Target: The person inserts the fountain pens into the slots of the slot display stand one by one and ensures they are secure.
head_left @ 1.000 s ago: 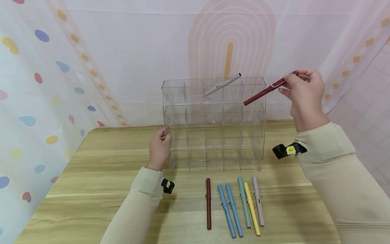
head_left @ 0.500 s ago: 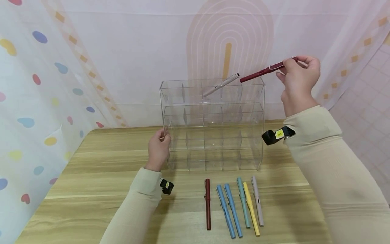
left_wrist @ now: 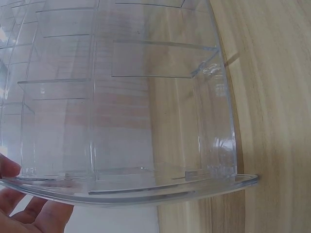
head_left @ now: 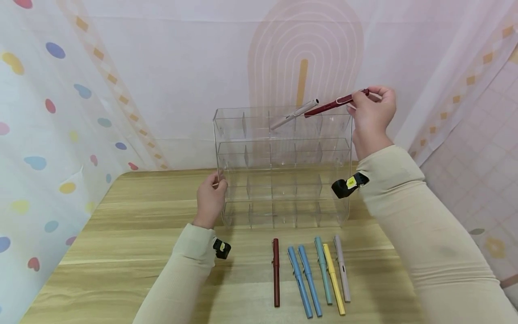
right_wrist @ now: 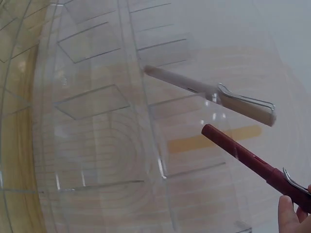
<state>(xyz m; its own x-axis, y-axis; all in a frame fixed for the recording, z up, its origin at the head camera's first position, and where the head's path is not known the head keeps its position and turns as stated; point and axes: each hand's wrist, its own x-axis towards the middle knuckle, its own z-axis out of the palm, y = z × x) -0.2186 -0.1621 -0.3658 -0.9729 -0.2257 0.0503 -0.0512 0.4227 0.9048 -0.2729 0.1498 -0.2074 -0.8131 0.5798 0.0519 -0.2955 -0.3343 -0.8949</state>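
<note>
A clear acrylic pen rack (head_left: 258, 155) with tiered, divided compartments stands upright on the table. My left hand (head_left: 210, 200) grips its left side panel, thumb and fingers on either face of the edge in the left wrist view (left_wrist: 36, 216). With thumb and fingertips, my right hand (head_left: 374, 114) pinches the clip end of a dark red pen (head_left: 329, 106). That pen slants down leftward over the top tier, its lower tip near the rim. Beside it, a pale grey pen (right_wrist: 194, 88) leans tilted in a top-tier compartment, clip end up.
On the wooden table (head_left: 133, 252) in front of the rack lie a red pen (head_left: 276, 272), two blue pens (head_left: 300, 281), a green pen (head_left: 323, 270), a yellow pen (head_left: 334, 279) and a pale mauve pen (head_left: 342, 267). Patterned curtains (head_left: 194, 67) hang behind.
My right hand first rose, then moved left and slightly down, bringing the dark red pen over the rack's top tier beside the grey pen. The left hand stays on the rack.
</note>
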